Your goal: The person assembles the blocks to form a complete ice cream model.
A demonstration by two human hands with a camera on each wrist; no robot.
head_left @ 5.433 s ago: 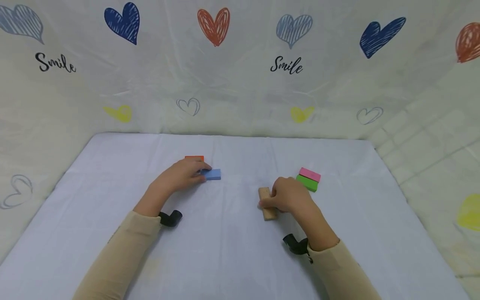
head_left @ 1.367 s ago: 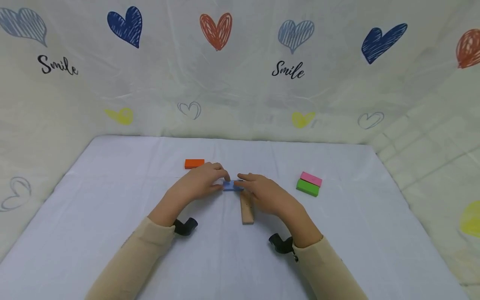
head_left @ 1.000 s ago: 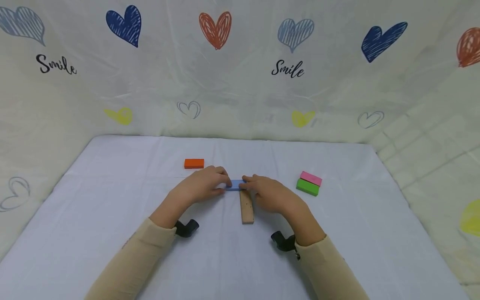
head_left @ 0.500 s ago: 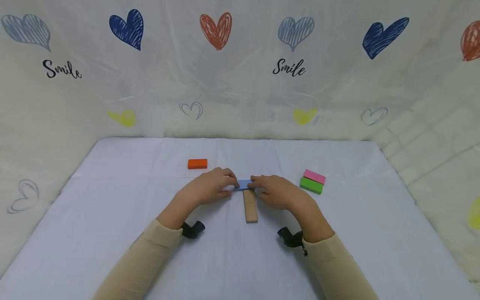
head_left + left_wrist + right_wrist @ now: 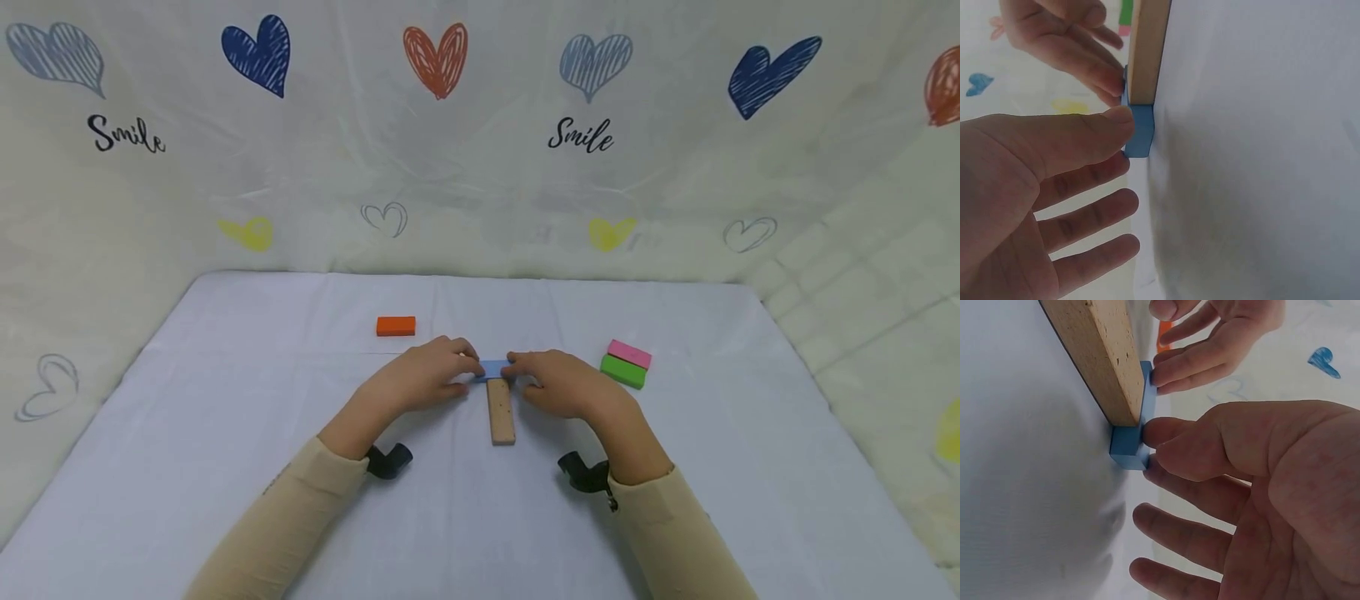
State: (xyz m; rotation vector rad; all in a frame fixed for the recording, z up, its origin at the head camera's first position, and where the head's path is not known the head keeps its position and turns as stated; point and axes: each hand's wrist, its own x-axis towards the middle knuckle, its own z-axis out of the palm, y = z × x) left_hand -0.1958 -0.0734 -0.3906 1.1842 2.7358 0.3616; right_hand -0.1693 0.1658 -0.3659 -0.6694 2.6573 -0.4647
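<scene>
In the head view, a blue block (image 5: pixel 493 369) lies crosswise at the far end of a plain wooden block (image 5: pixel 501 412), forming a T on the white tabletop. My left hand (image 5: pixel 423 375) touches the blue block's left end with its fingertips. From the right, my right hand (image 5: pixel 566 383) rests its fingertips on the other end. The left wrist view shows the left thumb overlapping a corner of the blue block (image 5: pixel 1141 131), the other fingers spread. In the right wrist view the wooden block (image 5: pixel 1104 356) meets the blue block's side, and the right hand's lower fingers extend loosely.
An orange block (image 5: pixel 396 326) lies farther back on the left. At the right, a pink block (image 5: pixel 629 353) and a green block (image 5: pixel 622 372) lie against each other. The white cloth-covered table (image 5: pixel 450 525) ends at a curtain (image 5: pixel 495 167) printed with hearts.
The wooden block has come to the middle and the blue block has moved right to its far end. Over the last second, both hands and the blue block shift slightly right.
</scene>
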